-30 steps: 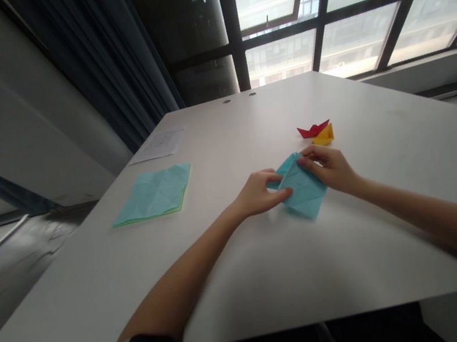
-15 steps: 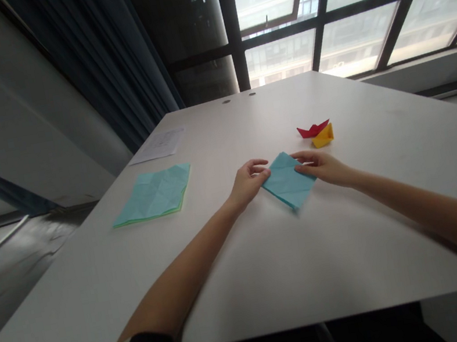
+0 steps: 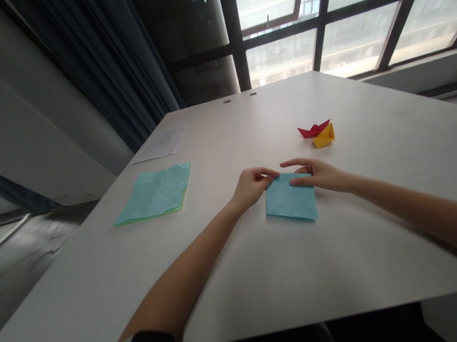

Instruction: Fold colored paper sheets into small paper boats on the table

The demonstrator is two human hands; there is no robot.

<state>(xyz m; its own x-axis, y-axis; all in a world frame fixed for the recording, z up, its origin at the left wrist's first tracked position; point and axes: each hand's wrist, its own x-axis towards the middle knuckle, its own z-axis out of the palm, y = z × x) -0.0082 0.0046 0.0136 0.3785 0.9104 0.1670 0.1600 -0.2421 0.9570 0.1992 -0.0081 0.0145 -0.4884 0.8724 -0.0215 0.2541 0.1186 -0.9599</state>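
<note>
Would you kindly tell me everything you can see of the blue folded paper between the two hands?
The blue folded paper is a roughly square, light teal piece, thin and matte, with faint diagonal creases. It lies flat on the white table, its near edge almost level across the view. The left hand touches its far left corner with curled fingertips; the right hand rests outstretched fingers on its far right edge. Nothing else touches it.

Both hands rest on a folded blue paper square lying flat on the white surface: left hand at its far-left corner, right hand on its far edge.
</note>
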